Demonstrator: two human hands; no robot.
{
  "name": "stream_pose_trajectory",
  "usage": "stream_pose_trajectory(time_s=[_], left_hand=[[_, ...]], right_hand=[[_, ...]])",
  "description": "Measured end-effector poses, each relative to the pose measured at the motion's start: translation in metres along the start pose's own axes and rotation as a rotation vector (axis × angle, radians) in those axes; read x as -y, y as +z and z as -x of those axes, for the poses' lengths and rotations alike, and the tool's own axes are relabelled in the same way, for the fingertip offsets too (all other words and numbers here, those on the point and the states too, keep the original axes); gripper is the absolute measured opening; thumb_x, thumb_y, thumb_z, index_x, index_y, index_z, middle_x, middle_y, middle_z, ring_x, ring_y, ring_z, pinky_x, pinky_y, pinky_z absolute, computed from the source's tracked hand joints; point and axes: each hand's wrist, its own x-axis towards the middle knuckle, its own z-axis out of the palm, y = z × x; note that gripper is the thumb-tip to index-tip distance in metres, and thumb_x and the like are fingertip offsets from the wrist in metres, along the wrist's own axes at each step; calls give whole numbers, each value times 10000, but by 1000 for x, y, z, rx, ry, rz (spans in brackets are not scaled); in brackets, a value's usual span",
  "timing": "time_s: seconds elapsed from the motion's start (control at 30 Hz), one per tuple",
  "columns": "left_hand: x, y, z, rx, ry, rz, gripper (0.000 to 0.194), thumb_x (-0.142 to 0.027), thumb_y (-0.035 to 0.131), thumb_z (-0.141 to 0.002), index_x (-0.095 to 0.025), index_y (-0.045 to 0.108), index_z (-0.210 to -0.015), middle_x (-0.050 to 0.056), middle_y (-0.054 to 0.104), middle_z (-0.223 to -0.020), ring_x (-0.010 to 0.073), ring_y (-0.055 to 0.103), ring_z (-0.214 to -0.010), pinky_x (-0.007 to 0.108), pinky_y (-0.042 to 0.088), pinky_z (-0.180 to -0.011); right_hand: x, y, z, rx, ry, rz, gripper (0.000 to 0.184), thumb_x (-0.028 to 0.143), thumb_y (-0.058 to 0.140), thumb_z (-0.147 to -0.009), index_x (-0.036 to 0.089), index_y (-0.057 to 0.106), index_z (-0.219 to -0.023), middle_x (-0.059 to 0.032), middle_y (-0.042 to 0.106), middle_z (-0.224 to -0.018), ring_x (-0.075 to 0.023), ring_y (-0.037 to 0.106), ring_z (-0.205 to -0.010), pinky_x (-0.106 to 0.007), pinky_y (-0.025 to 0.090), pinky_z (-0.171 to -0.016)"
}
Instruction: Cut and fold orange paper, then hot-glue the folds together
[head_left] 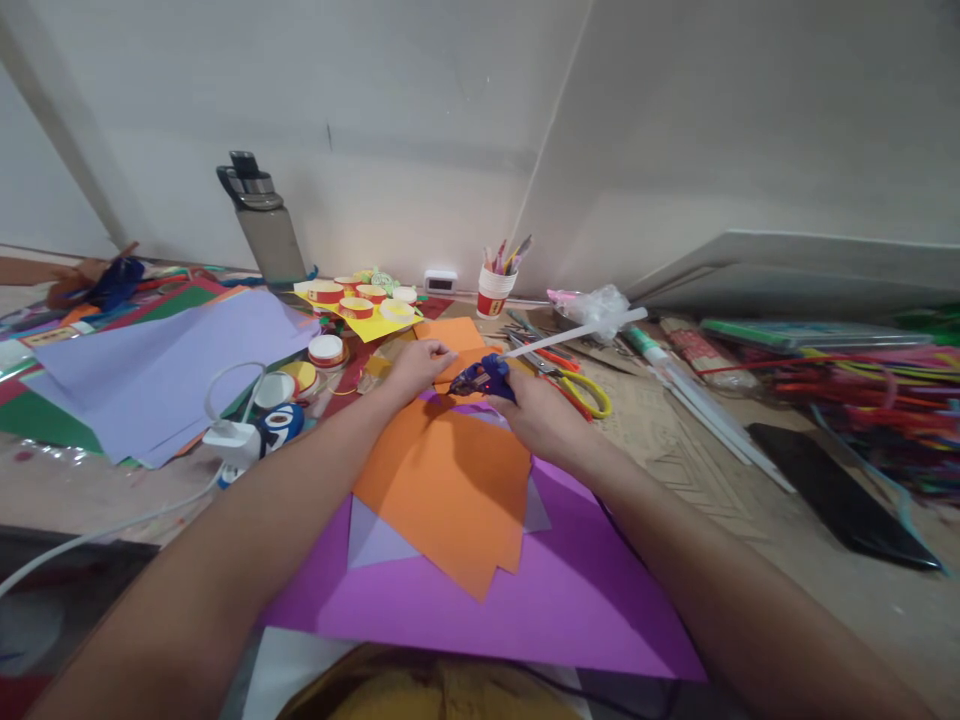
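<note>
My right hand (536, 405) is wrapped round a blue hot glue gun (484, 378). A long white glue stick (574, 332) sticks out of its back end, and its nozzle points left, towards my other hand. My left hand (424, 368) is closed in a pinch over an orange paper piece (454, 338); whatever is between the fingertips is too small to make out. Under both hands lie orange sheets (450, 485), on top of pale lilac paper (379, 535) and a large purple sheet (480, 630).
Lilac sheets (172, 365) lie at left, near a white plug (229, 440) with a cable. Behind are a water bottle (266, 230), paper rings on a yellow sheet (367, 322) and a pencil cup (496, 290). Yellow-handled scissors (585, 390) and a black phone (844, 495) lie at right.
</note>
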Motion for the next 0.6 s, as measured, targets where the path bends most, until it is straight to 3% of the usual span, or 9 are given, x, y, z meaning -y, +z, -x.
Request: stream_pose_trajectory(time_s=[0.3,0.6], left_hand=[[1,2,-1,-18,-7,2,270,-369,568,-826,-153,729,-804,61,748,-847,184,638,-782,267,451,-697],[0,1,-1,-2,-6,23,271,-364,565,-842,-141,711,-792,62,742,-833,173,633,-751,259,434,-675]], right_hand=[[3,-10,8,52,37,59,281,318,521,-928,178,607,-1156,-121,715,-1082,-267,668,-978,-297,448,-741],[1,7,-6,-21,-36,64,311,319,494,-930,152,610,-1166,-147,711,-1091,-273,662,-1009,-302,453,-766]])
